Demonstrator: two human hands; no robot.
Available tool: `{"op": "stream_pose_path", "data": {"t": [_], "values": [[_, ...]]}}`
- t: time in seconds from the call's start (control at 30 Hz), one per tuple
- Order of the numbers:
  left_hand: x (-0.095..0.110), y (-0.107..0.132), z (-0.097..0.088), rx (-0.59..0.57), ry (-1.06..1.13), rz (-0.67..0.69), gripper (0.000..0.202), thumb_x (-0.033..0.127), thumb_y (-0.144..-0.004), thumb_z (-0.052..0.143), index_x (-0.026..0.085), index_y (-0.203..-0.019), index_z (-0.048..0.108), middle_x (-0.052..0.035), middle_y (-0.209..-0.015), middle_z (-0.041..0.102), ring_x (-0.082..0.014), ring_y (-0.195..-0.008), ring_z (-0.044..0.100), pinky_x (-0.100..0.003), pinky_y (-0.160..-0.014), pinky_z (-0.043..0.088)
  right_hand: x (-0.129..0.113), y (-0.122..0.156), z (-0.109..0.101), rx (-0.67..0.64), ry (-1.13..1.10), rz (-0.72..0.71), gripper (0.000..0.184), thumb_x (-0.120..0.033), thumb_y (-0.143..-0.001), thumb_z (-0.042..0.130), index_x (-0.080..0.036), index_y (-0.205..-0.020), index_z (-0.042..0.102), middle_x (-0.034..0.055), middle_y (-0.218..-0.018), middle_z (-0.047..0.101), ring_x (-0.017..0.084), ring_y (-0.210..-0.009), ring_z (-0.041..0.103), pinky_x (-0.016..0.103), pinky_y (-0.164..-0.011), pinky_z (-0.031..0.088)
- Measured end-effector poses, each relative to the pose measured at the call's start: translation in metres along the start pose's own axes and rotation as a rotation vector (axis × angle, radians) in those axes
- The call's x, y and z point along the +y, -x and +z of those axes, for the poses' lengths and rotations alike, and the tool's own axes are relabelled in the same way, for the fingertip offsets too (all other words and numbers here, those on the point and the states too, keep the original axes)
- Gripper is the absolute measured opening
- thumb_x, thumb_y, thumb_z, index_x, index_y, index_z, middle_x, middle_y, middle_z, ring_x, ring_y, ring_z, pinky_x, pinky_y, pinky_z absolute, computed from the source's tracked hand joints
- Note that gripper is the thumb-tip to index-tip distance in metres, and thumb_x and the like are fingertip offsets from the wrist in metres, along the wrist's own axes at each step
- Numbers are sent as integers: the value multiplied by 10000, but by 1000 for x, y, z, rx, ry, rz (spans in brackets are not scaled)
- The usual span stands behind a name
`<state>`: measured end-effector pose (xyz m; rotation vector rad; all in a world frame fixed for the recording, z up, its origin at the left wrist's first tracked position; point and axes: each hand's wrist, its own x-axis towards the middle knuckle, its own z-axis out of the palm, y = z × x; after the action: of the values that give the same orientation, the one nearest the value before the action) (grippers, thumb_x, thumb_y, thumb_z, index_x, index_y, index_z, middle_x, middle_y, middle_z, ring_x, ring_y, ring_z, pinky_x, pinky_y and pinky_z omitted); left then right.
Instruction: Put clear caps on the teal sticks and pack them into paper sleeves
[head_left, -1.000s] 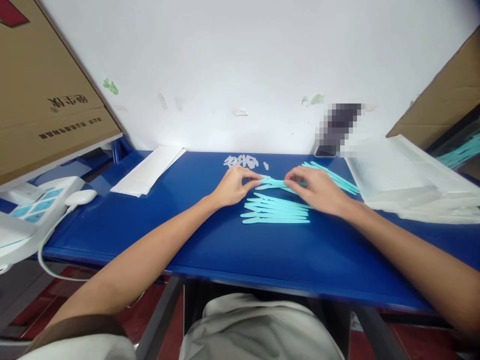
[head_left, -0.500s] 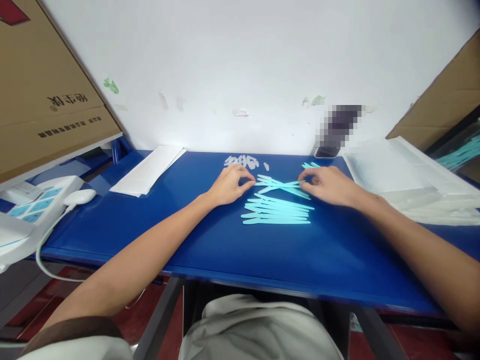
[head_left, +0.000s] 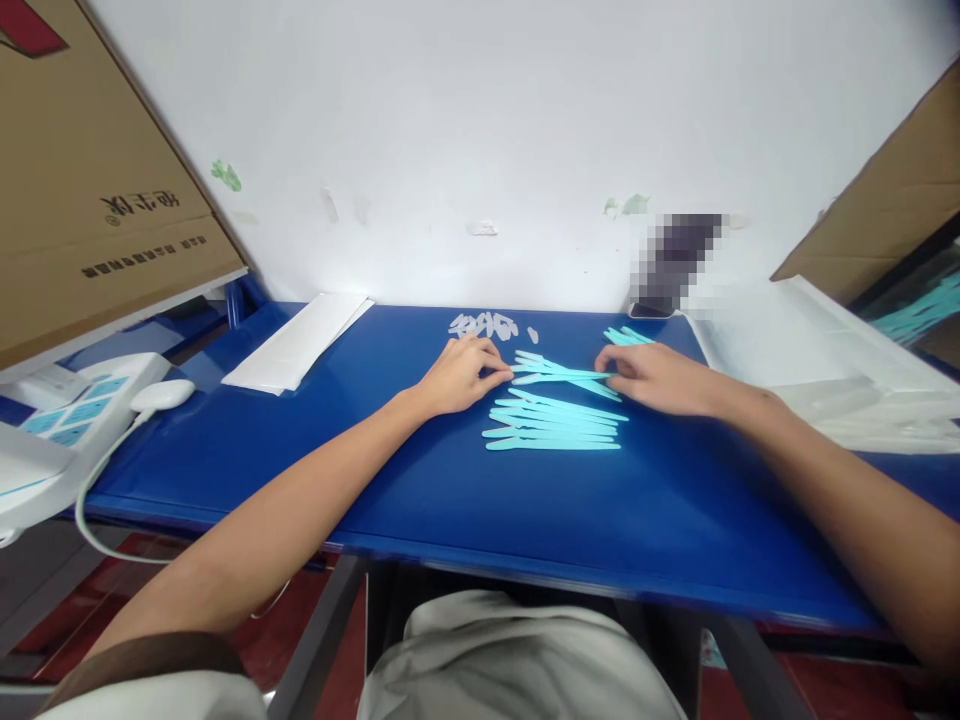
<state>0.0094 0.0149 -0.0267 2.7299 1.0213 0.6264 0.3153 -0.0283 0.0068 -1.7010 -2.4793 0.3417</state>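
My left hand point(head_left: 466, 374) is pinched at the left end of a turquoise eyebrow razor point(head_left: 559, 376) in a small crossed group. At the right end of that razor, my right hand point(head_left: 660, 378) has its thumb and fingers closed; the fingertips partly hide the tip. A row of more turquoise eyebrow razors point(head_left: 555, 432) lies just below, their wider ends to the left. Small translucent white caps point(head_left: 484, 325) are scattered beyond my left hand. Several other razors point(head_left: 626, 336) show behind my right hand, partly covered.
The blue table point(head_left: 420, 500) meets a white wall. A phone-like object point(head_left: 654, 306), partly pixelated, leans there. White sleeves point(head_left: 296, 345) lie left, clear plastic bags point(head_left: 862, 390) right. A white device with a cable point(head_left: 161, 396) and a cardboard box point(head_left: 112, 170) stand at the left.
My right hand has moved slightly, and the right end of the held razor sits a little lower. More of the razors behind that hand shows. My left hand has stayed nearly still.
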Motion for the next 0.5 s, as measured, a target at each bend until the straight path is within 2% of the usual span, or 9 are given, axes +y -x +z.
{"op": "stream_pose_path", "data": {"t": [0.17,0.37,0.5], "values": [[-1,-1,0,-6,4,8,251,396,-984,590,268,-1019,803,-63,-1080,707,-255,-1025,574,-405,-904,387,6,0,-1,-45,-47,-75,265,-463,-927,476,-222,-910,587,16,-693,580,193,-628,531,331,-610,390],[-2,-2,3,12,58,-16,195,379,-945,652,265,-968,808,-53,-1065,719,-255,-1024,589,-404,-904,406,9,4,-10,-28,-128,-69,424,-608,-938,478,-218,-851,620,34,-752,640,180,-646,544,329,-623,412],[-2,-2,6,41,63,4,178,340,-947,643,249,-943,797,-52,-1046,726,-251,-1007,594,-415,-917,405,8,7,-15,-55,-238,-71,510,-693,-892,532,-206,-792,647,42,-737,655,166,-641,551,312,-602,425]]}}
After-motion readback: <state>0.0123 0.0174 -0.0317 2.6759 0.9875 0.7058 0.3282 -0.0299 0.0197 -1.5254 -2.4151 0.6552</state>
